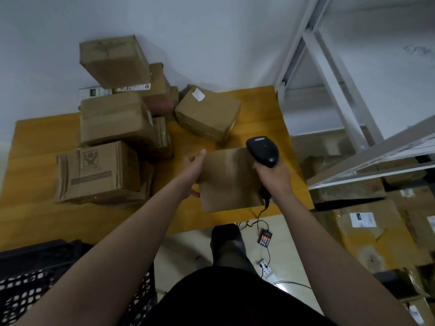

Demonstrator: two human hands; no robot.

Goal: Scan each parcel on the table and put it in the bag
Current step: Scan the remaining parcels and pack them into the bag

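Note:
A plain brown cardboard parcel (229,180) is held over the near right part of the yellow table (42,137). My left hand (191,171) grips its left edge, thumb on the near side. My right hand (273,176) grips a black handheld barcode scanner (262,150) at the parcel's right edge, its head pointing away from me; its cable hangs down to the floor. Several more cardboard parcels (115,118) are piled at the table's back left, and one tilted parcel (207,111) with a white label lies behind the held one. No bag is visible.
A black perforated crate (30,278) stands at the lower left beside the table. White metal shelving (341,90) rises on the right, with labelled boxes (367,229) stacked on the floor beneath. A charger (265,238) and power strip lie on the floor by my leg.

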